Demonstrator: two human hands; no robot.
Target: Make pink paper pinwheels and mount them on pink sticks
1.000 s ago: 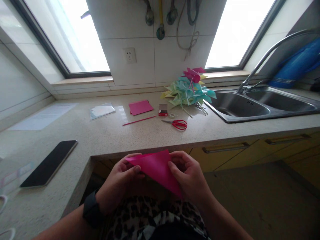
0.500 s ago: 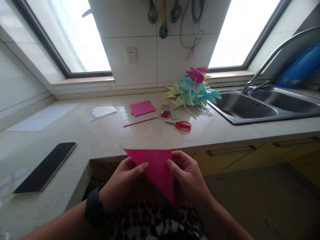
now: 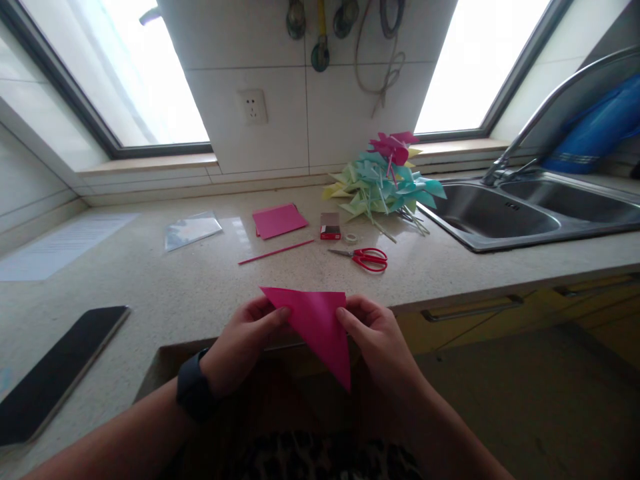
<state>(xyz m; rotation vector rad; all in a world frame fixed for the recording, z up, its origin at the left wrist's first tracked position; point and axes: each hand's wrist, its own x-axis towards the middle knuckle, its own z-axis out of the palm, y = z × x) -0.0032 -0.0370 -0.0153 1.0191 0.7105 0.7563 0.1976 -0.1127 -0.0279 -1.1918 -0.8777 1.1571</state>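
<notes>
A bright pink sheet of paper point(image 3: 320, 327), folded into a triangle, is held between both hands just off the counter's front edge. Its long slanted side faces down and left, with one point hanging low. My left hand point(image 3: 255, 333), wearing a dark wristwatch point(image 3: 196, 387), pinches the left corner with the thumb on top. At the right side, my right hand point(image 3: 373, 333) grips the edge, thumb in front and fingers behind. Beyond the paper lie red-handled scissors point(image 3: 369, 259), a thin pink stick point(image 3: 276, 252) and a stack of pink paper point(image 3: 280, 221).
Several paper pinwheels point(image 3: 385, 177) are heaped beside the steel sink point(image 3: 490, 213). A small red box point(image 3: 330, 227) and a tape roll point(image 3: 351, 238) sit by the scissors. Farther left are a clear plastic sleeve point(image 3: 193, 231), a printed sheet point(image 3: 65, 245) and a black phone-like slab point(image 3: 60, 373).
Both hands have moved slightly up and toward the counter with the folded paper, which now tilts and bends a little more. The camera view has shifted.
</notes>
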